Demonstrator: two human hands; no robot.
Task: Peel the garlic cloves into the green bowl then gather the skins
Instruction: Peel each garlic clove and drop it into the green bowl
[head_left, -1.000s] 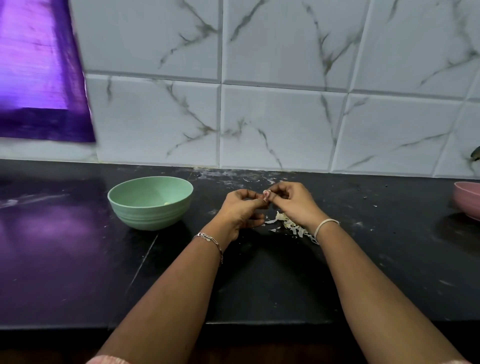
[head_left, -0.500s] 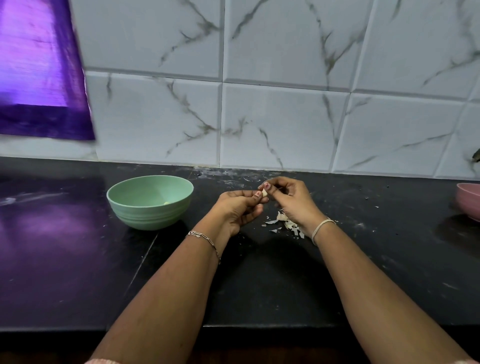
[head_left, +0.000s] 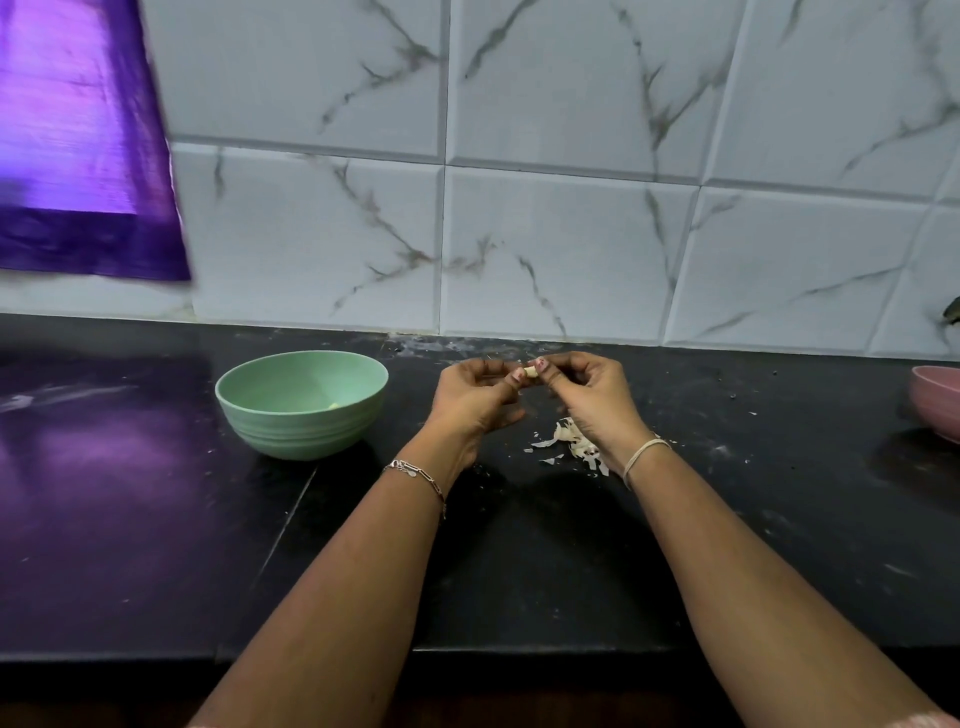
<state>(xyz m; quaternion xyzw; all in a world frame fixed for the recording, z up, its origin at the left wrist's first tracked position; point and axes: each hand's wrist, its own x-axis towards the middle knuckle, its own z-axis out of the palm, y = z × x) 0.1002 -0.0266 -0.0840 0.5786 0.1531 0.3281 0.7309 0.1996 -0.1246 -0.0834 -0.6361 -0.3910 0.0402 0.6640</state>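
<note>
Near the counter's back edge, left hand and right hand pinch one clove.

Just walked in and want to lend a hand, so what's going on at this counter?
A person is peeling a garlic clove, pinching it between the fingertips of the left hand and the right hand above the black countertop. Loose garlic skins lie on the counter beneath the right wrist, not yet gathered. The green bowl, left of the hands, holds a small pale piece, probably a peeled clove. A pink bowl sits at the far right.
</note>
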